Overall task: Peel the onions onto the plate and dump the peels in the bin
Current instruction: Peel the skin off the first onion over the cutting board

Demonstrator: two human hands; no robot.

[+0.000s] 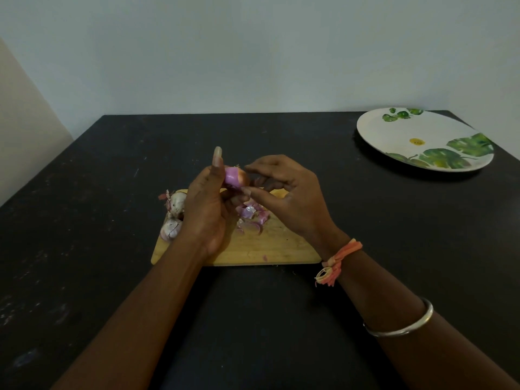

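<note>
My left hand [206, 205] holds a small, partly peeled purple onion [235, 178] above the wooden cutting board [270, 249], thumb sticking up. My right hand [287, 194] is at the onion's right side, with thumb and fingertips pinching at its skin. Loose purple peels [251, 218] lie on the board under the hands. Two unpeeled onions [174, 215] sit at the board's left end, partly hidden by my left hand. The white plate [394, 133] with green leaf prints stands at the far right of the table, with nothing on it.
The board lies in the middle of a black table [84, 192] that meets a pale wall at the back. No bin is in view.
</note>
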